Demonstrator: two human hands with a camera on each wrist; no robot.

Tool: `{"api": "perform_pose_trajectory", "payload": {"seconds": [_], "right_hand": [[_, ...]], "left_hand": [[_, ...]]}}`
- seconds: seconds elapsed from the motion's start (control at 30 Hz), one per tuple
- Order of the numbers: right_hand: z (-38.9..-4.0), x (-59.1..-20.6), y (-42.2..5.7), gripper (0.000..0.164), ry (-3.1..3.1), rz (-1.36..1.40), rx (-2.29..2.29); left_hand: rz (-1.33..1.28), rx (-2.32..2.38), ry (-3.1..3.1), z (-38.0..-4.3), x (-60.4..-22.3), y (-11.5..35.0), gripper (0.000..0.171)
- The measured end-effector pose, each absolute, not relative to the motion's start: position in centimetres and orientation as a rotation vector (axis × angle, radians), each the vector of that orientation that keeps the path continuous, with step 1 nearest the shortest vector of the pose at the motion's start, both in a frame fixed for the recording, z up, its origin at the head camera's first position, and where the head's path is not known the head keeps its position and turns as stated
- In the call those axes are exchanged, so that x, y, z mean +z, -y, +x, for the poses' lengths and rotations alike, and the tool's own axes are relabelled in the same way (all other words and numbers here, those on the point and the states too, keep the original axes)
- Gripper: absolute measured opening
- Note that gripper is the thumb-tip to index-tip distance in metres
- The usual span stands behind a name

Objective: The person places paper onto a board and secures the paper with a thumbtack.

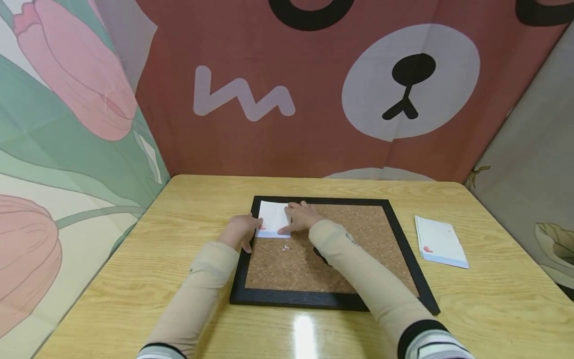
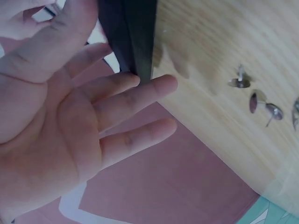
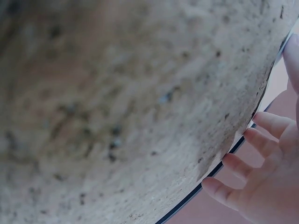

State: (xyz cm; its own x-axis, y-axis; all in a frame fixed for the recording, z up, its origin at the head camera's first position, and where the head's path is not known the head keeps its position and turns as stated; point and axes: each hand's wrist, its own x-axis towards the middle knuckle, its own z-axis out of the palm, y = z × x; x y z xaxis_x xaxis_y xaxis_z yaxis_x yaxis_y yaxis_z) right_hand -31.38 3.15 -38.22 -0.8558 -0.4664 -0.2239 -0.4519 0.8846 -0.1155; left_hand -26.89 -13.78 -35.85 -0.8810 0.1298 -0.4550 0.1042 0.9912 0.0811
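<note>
Printed cloth backdrop (image 1: pixel 251 144), reddish brown with black and pale shapes, behind; floral cloth (image 1: pixel 54 129) at left, in green, pink and cream; grey cloth (image 1: pixel 529 139) at right. Table (image 1: pixel 143 279), pale yellow wood grain, glossy, with a bright reflection at the near edge. Rectangular board frame (image 1: pixel 309 299), black, flat on the table, enclosing a cork panel (image 1: pixel 358 224), brown, granular, dark-speckled. Two sleeves, beige with dark bands: the right sleeve (image 1: pixel 372 279) crosses the board, hiding part of the cork and the near frame bar; the left sleeve (image 1: pixel 193 294) lies outside it. Paper stack (image 1: pixel 441 242), white with a pale blue strip and a red motif, on the table right of the frame. Paper sheet (image 1: pixel 272 217), matching print, within the frame at the cork's far left corner. Right hand (image 1: pixel 303 218), fingers spread and slightly bent, at the sheet's right edge. Left hand (image 1: pixel 239 230), fingers extended and apart by the frame's left bar, thumb at the sheet's left edge. Thumbtacks (image 2: pixel 240 84), silvery, round-headed, loose on the table outside the frame. White flecks (image 1: pixel 285 247), on the cork just below the sheet, nature unclear.
</note>
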Motion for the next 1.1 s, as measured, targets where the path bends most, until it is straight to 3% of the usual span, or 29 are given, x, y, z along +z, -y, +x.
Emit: {"api": "perform_pose_trajectory", "payload": {"seconds": [0.03,0.1,0.17,0.23,0.33,0.57,1.1], "right_hand": [[-31.4,-38.2,-3.2,0.081,-2.808,-0.696,-0.083],[-31.5,-38.3,-3.2,0.081,-2.810,-0.697,-0.087],[-31.5,-38.3,-3.2,0.080,-2.813,-0.698,-0.077],[-31.5,-38.3,-3.2,0.080,-2.821,-0.698,-0.068],[-31.6,-38.3,-3.2,0.078,-2.830,-0.705,-0.052],[-31.6,-38.5,-3.1,0.079,-2.826,-0.731,-0.027],[-31.7,-38.7,-3.1,0.080,-2.822,-0.726,-0.050]], "left_hand": [[0.239,-0.020,-2.654,-27.1,-35.8,13.8,0.077],[0.316,-0.094,-2.661,-27.6,-35.6,13.8,0.064],[0.346,-0.103,-2.696,-28.1,-35.5,13.8,0.037],[0.360,-0.099,-2.751,-28.5,-35.4,13.6,0.023],[0.324,-0.085,-2.825,-29.2,-35.7,13.2,0.031],[0.240,-0.119,-2.855,-30.1,-36.6,13.1,0.069],[0.143,0.156,-2.742,-30.5,-36.5,13.6,0.082]]}}
